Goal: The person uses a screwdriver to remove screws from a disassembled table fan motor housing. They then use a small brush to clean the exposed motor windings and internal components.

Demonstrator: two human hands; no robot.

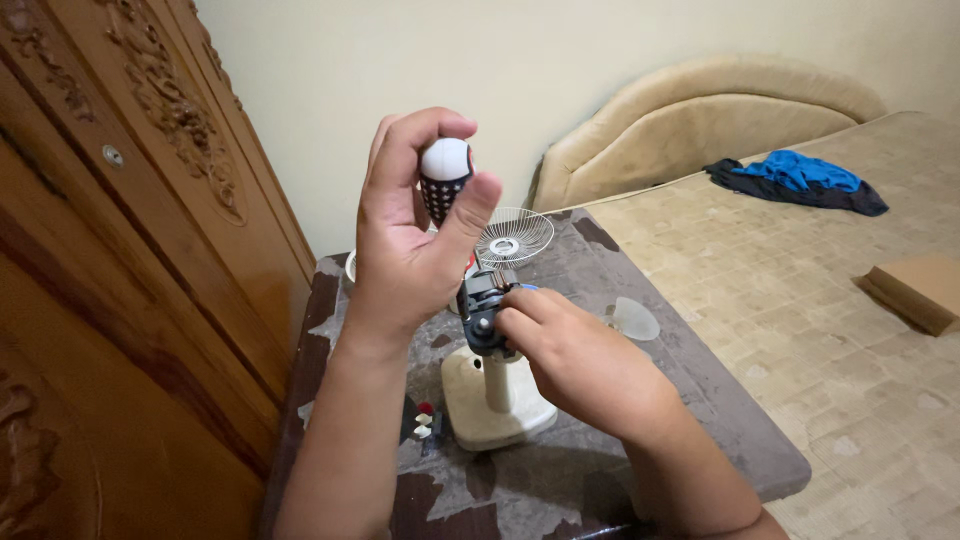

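My left hand is raised and grips a screwdriver handle, black with a white rounded cap, held upright between thumb and fingers. Its shaft points down toward a dark grey fan motor on a cream stand and base. My right hand holds the motor from the right side, fingers wrapped around it. Behind the hands, a white wire fan grille lies flat on the table.
The worn grey-brown table stands against a carved wooden door on the left. A clear fan blade lies to the right. Small red and white parts sit by the base. A bed holds a blue and black cloth and a cardboard box.
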